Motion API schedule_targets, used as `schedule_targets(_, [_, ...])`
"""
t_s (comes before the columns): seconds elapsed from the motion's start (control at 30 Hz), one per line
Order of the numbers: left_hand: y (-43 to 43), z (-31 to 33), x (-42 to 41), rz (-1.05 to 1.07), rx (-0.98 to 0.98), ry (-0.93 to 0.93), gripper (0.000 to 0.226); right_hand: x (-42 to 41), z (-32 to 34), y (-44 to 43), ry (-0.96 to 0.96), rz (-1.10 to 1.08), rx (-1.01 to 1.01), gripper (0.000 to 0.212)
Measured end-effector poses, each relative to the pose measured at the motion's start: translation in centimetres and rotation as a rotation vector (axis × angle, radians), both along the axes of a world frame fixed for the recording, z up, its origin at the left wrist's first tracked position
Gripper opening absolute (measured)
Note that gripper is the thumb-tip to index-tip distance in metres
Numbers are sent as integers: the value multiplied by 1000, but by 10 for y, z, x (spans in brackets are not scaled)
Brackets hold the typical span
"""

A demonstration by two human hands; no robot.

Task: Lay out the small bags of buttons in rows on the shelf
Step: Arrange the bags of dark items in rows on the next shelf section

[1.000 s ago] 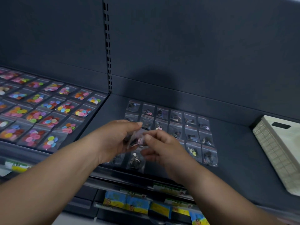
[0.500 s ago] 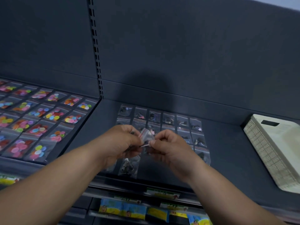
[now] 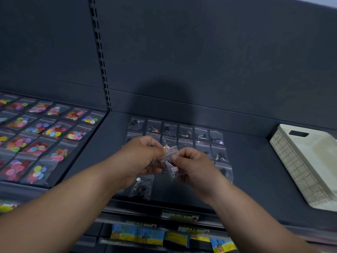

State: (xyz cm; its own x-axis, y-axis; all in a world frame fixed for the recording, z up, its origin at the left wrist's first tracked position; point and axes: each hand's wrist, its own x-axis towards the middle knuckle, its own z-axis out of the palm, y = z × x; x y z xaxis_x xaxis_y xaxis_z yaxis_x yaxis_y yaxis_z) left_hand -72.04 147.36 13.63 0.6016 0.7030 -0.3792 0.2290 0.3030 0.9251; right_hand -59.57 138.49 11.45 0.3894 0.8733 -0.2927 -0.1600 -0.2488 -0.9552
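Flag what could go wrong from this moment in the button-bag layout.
1. Both hands, left hand and right hand, pinch the held bags right above the laid rows; a slip could drop one and knock them askew.
2. The front bag lies near the shelf edge; a lowering wrist could sweep it off.

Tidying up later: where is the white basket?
In the head view the white basket sits at the far right of the shelf, apart from the dark button bags on its left.

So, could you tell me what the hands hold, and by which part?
A small clear plastic bag of buttons, pinched by the left hand at its left edge and the right hand at its right edge.
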Motion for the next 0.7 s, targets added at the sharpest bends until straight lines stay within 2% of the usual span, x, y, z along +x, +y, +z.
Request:
schedule_targets(0.1, [-5,-3,0,-53,-8,16,19,-1,0,-1,64,-64,33,21])
schedule_targets(0.2, [-7,-8,1,-60,63,101,24,-2,2,-4,111,-56,24,20])
schedule_targets(0.37, [-4,-9,-3,-101,103,174,27,4,-3,-9,3,-22,-53,18])
schedule_targets(0.57, [2,-10,-10,15,20,184,12,6,-23,-14,-111,33,-212,24])
schedule_targets(0.6, [2,-10,-10,30,-6,184,14,5,-27,-15,-183,55,-247,21])
schedule_targets(0.63, [2,-9,-11,37,-30,181,16,6,-30,-16,-339,91,-279,17])
schedule_targets(0.7, [2,-9,-12,38,-64,174,19,9,-32,-21,-840,192,-325,13])
